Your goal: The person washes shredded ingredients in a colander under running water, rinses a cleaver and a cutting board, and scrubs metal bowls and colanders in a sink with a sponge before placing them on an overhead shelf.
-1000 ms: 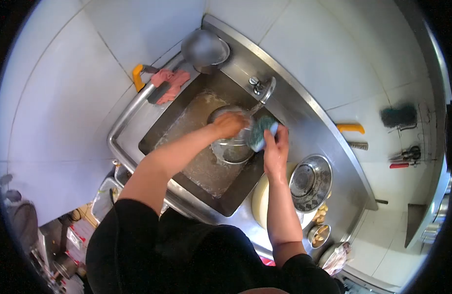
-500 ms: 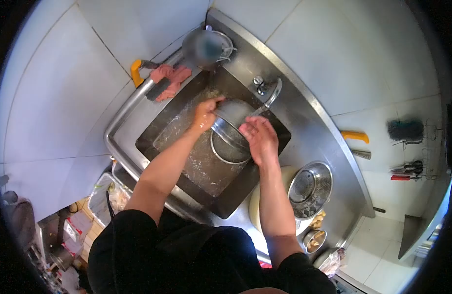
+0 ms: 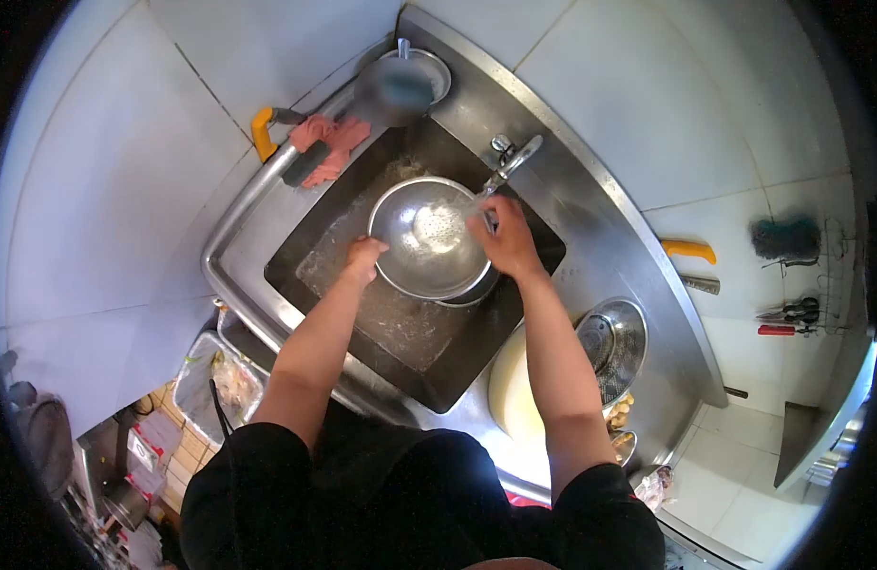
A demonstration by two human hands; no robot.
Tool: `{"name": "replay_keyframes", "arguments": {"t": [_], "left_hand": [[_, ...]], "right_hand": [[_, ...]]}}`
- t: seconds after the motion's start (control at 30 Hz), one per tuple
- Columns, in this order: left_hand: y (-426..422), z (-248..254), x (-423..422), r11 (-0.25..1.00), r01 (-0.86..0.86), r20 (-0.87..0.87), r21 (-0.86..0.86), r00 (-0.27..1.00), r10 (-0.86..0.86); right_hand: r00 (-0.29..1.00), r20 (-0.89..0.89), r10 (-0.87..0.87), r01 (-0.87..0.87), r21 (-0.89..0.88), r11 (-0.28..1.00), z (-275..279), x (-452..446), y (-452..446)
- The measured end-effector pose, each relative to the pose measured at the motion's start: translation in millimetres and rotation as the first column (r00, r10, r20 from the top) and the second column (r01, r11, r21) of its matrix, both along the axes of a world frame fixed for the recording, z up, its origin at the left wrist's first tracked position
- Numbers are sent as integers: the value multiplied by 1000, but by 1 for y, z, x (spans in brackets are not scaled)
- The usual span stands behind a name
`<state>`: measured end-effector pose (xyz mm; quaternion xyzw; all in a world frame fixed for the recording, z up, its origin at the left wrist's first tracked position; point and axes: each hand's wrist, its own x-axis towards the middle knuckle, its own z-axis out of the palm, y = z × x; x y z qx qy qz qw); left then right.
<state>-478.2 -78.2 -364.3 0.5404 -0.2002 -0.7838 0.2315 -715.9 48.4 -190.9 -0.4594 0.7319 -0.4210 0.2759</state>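
Note:
A shiny metal bowl [image 3: 419,271] is held face up over the sink [image 3: 391,370], its inside catching the light. My left hand [image 3: 364,256] grips the bowl's left rim, thumb on the inner side. On the opposite side my right hand [image 3: 507,239] has its fingers curled at the rim, close under the tap [image 3: 519,161]. Water runs from the spout near those fingers. Below the bowl, the edge of a second metal vessel [image 3: 476,296] shows in the sink; the rest of it is hidden.
Pink rubber gloves [image 3: 334,142] and a yellow-handled tool [image 3: 263,133] lie at the sink's left edge. A perforated metal strainer [image 3: 614,351] and a pale yellow container [image 3: 516,389] stand on the right. Tools hang on the right wall. A lined bin [image 3: 215,385] is at lower left.
The bowl was tilted on its side and now faces up. My left hand moved down and left along its rim; my right hand's spread fingers have curled in at the right rim.

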Motion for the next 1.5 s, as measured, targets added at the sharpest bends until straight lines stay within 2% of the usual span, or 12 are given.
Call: {"name": "replay_keyframes", "arguments": {"t": [0.1, 0.17, 0.4, 0.53, 0.6, 0.77, 0.87, 1.0, 1.13, 1.23, 1.3, 1.5], "left_hand": [[-1, 7, 5, 943, 329, 234, 44, 914, -330], [4, -9, -1, 832, 554, -16, 41, 833, -554], [0, 41, -19, 551, 833, -159, -52, 538, -828], [-30, 141, -11, 366, 930, -76, -15, 364, -928], [-40, 200, -6, 418, 866, 215, -275, 479, -851], [-64, 352, 15, 132, 613, 437, -779, 681, -587], [-45, 484, 26, -79, 109, 132, -991, 906, -403], [-17, 676, 41, -632, -344, -241, -695, 939, -246], [-22, 804, 16, -866, -153, -209, -476, 976, -57], [-29, 824, -5, -638, 342, 403, -690, 914, 53], [-30, 824, -10, -733, 542, 556, -411, 786, 270], [9, 784, -4, -815, 489, 289, -311, 866, 409]], "right_hand": [[892, -450, 47, -22, 62, 998, 37, 32, 53], [757, -648, 77, -57, 51, 997, 58, 50, 75], [618, -719, 317, -234, 217, 948, 113, 55, 116], [778, -591, -212, 164, -135, 977, 88, 64, 132], [784, -162, -600, 606, -15, 796, 92, 77, 142], [472, 311, -825, 878, -83, 472, 74, 109, 199], [585, 301, -753, 783, -450, 429, 129, 127, 232], [706, 112, -699, 457, -826, 330, 217, 124, 281], [666, -135, -734, 155, -937, 312, 314, 135, 317], [656, -272, -704, -67, -950, 304, 368, 137, 340], [649, -346, -678, -189, -936, 297, 402, 137, 348], [611, -249, -751, -360, -933, 15, 515, 153, 295]]}}
